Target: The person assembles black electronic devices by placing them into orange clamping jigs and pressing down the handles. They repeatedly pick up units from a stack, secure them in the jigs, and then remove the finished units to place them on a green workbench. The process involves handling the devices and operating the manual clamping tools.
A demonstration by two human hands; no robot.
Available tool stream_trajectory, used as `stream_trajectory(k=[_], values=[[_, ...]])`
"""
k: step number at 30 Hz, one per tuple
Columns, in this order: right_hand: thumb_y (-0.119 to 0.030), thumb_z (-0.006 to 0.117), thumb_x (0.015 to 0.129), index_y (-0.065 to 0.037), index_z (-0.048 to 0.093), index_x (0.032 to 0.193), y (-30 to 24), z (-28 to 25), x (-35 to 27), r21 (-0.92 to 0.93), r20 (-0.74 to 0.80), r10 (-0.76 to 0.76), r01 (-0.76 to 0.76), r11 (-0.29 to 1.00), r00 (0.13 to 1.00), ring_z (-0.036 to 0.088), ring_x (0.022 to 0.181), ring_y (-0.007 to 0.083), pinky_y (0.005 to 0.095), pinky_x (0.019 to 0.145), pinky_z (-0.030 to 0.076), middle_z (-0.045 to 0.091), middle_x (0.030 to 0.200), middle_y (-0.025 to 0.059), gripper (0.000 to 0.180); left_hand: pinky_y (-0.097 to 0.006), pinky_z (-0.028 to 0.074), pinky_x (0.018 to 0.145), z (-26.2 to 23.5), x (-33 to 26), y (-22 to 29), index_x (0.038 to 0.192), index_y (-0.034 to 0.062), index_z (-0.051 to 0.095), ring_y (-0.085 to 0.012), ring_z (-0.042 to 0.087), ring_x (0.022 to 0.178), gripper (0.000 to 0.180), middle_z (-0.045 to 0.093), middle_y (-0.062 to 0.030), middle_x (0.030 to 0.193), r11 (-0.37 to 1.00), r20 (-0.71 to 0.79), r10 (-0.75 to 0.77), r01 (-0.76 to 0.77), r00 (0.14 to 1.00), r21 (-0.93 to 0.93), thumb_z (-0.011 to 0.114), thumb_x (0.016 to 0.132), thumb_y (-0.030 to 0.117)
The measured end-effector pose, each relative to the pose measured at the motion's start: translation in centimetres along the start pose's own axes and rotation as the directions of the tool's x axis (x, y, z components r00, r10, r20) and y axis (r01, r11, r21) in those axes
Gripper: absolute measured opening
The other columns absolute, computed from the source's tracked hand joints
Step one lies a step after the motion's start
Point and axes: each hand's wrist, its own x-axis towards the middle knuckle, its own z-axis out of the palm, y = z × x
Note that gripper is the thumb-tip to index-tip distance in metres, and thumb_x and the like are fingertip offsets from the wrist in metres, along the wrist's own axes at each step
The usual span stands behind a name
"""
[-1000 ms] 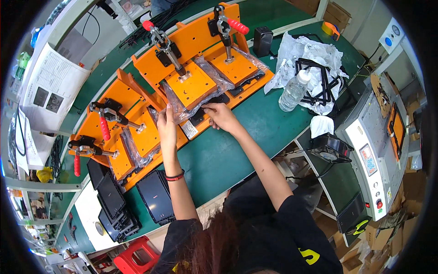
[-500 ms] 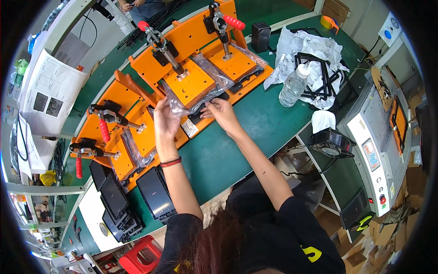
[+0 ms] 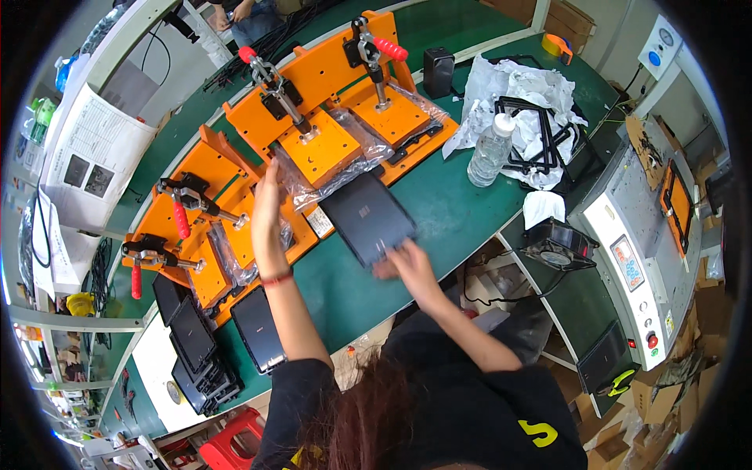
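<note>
A flat black rectangular panel [image 3: 366, 218] lies tilted at the front of the orange clamping fixture [image 3: 319, 147], its far edge next to the clear plastic film [image 3: 333, 182]. My right hand [image 3: 411, 270], smeared by motion, grips the panel's near edge. To the left, my left hand [image 3: 267, 205] is upright and seen edge-on, with its fingers stretched out beside the film. Whether it touches the film I cannot tell. Above the fixture's plates stand a toggle clamp with a red handle [image 3: 276, 92] and a second red-handled clamp [image 3: 376, 63].
A second orange fixture [image 3: 205, 227] stands to the left. Black panels [image 3: 196, 341] are stacked at the lower left, with another panel [image 3: 258, 329] beside them. On the right are a clear bottle [image 3: 491, 153], black frames on white paper [image 3: 540, 94], a fan [image 3: 560, 244] and a machine [image 3: 638, 258].
The black panel has come out from under the fixture's film toward me, with my right hand drawing back at its near edge. My left hand has moved slightly left, off the film's front edge.
</note>
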Motion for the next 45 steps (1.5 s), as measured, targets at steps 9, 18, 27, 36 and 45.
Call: stream_trajectory(k=[9,18,27,36,45], values=[[-0.016,0.049,0.096,0.004,0.052,0.081,0.9,-2.5,-8.6,-0.431,-0.082,0.089,-0.116,0.895,0.993,0.062,0.052,0.0151,0.0253,0.045,0.049,0.063,0.065,0.0127,0.025,-0.039,0.043,0.083,3.5,4.9,14.1,0.128,-0.0007,0.035,-0.0314,0.058,0.089,0.06,0.058,-0.0316,0.109,0.79,-0.067,0.612,-0.613,0.788,0.012,0.023,0.098,0.049],[-0.016,0.05,0.095,0.004,0.052,0.08,0.5,-3.2,-9.6,-0.443,-0.142,0.06,-0.117,0.889,0.988,0.059,0.048,0.011,0.0235,0.043,0.045,0.06,0.06,0.008,0.025,-0.04,0.049,0.064,6.9,0.1,11.2,0.097,0.0043,0.059,-0.029,0.063,0.071,0.036,0.064,-0.0171,0.075,-0.295,0.661,0.666,-0.693,0.345,0.658,0.038,0.097,0.034],[-0.016,0.054,0.089,0.001,0.057,0.097,-1.2,-3.5,-7.2,-0.901,-0.085,-0.635,0.212,0.377,0.768,0.056,0.081,0.0331,0.0412,0.072,0.045,0.058,0.087,0.0163,0.019,-0.044,0.028,0.104,7.2,-5.4,8.6,0.117,0.0071,0.057,-0.0254,0.047,0.121,0.026,0.057,-0.0094,0.121,-0.326,0.515,0.856,-0.731,0.04,0.6,0.051,0.092,0.013],[-0.031,0.059,0.083,-0.004,0.058,0.112,2.2,0.1,-2.8,-0.99,0.1,-0.592,0.141,0.024,0.8,0.048,0.09,0.0272,0.0414,0.077,0.035,0.053,0.097,0.0106,0.04,-0.038,0.035,0.095,6.5,-27.8,-14.0,0.113,-0.0063,0.047,-0.0284,0.049,0.102,0.029,0.051,-0.0175,0.108,0.659,0.212,0.705,-0.735,0.677,0.158,0.041,0.088,0.008],[-0.031,0.052,0.09,-0.005,0.052,0.123,8.7,5.8,-3.7,-0.937,0.015,-0.751,0.272,0.221,0.661,0.051,0.094,0.0242,0.035,0.079,0.04,0.052,0.1,0.0098,0.042,-0.037,0.044,0.078,9.0,-26.4,-17.9,0.102,-0.0087,0.049,-0.0284,0.056,0.084,0.028,0.058,-0.0179,0.091,0.292,0.46,0.883,-0.873,0.089,-0.392,0.048,0.079,0.008]])
